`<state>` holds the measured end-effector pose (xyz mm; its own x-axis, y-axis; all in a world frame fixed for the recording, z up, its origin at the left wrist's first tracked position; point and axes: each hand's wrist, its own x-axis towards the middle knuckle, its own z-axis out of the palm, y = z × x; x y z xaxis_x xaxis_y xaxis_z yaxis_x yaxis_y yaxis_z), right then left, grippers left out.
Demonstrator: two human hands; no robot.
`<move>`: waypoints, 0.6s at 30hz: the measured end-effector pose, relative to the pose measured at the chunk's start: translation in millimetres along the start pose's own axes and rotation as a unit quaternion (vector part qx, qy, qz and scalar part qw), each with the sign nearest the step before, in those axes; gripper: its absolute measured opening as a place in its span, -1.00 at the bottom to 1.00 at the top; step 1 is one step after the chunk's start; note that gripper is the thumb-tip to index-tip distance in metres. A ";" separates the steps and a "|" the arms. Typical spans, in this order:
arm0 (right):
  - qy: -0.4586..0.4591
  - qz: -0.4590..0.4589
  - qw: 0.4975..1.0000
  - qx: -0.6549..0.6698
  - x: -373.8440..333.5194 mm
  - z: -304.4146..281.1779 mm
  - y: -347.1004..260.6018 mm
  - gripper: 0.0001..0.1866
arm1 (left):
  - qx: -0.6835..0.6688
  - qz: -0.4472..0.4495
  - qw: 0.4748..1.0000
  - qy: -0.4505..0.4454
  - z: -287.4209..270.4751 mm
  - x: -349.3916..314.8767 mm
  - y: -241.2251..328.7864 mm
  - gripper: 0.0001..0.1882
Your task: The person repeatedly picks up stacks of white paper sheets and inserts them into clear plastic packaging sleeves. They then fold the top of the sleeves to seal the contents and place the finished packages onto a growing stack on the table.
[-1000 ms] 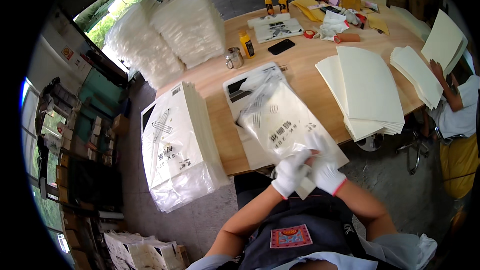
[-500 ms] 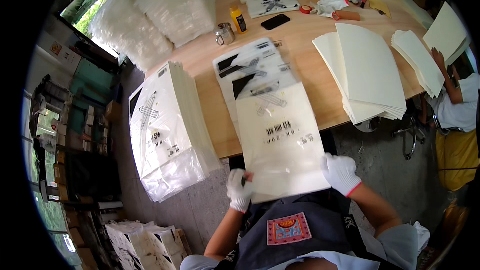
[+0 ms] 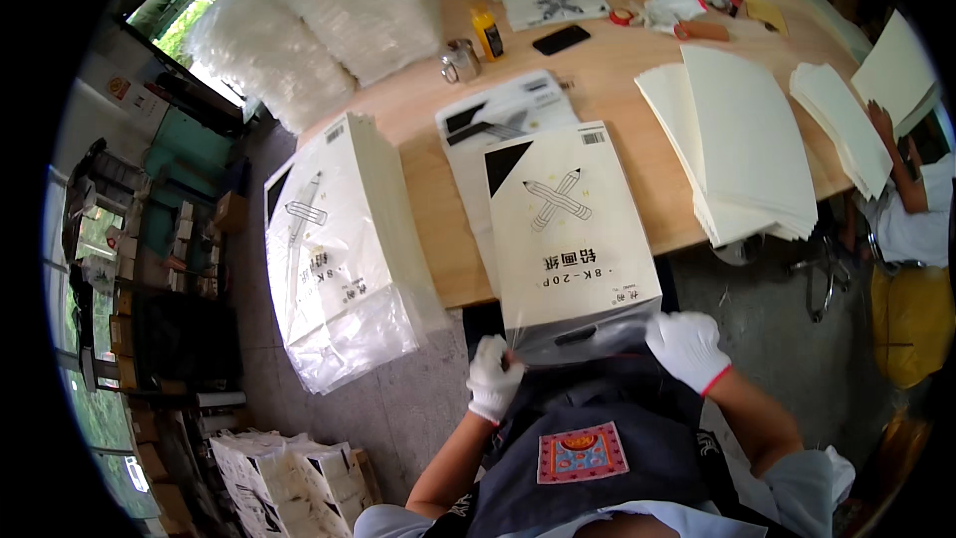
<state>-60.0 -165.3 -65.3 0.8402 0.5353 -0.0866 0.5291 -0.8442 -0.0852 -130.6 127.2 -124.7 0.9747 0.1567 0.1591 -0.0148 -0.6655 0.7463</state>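
In front of me a printed clear plastic bag (image 3: 621, 337) lies with a stack of cream paper (image 3: 568, 269) inside. Crossed pencils and a black corner show over the paper, and the bag's slack open end hangs toward me past the table edge. My left hand (image 3: 495, 380), in a white knit glove, pinches the near left corner of the bag. At its near right corner my gloved right hand (image 3: 689, 350) is closed, fingertips on the plastic. Under the filled bag lie flat printed bags (image 3: 518, 100).
Filled bags (image 3: 334, 239) are piled at left. Loose paper stacks (image 3: 752, 149) lie at right, where another person's hand (image 3: 880, 123) holds sheets. Farther back are a metal cup (image 3: 459, 61), an orange bottle (image 3: 487, 34), a phone (image 3: 562, 39) and clear-wrapped bundles (image 3: 363, 10).
The paper has gone deeper into the bag, away from me. Slack plastic now shows at the near end and the print looks sharp. Both hands stay near the bag's near corners.
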 end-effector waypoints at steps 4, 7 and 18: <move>-0.118 -0.078 0.990 0.025 -41.6 41.4 21.4 -0.82 | 0.049 -0.030 0.996 -0.074 -2.5 -47.2 -34.4 -0.79; -0.031 0.142 0.967 0.210 -28.6 68.4 39.0 -0.77 | -0.208 -0.197 0.957 0.047 14.1 -53.7 -62.4 -0.84; -0.189 0.115 0.421 0.879 82.8 125.3 -31.2 -0.60 | -0.026 0.067 0.996 0.050 -79.2 52.8 58.2 -0.90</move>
<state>-21.9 -91.4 -194.2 0.5899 0.6909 -0.4179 -0.7476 0.2717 -0.6061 -97.7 154.6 -21.7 0.9363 0.1419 0.3212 -0.1576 -0.6477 0.7455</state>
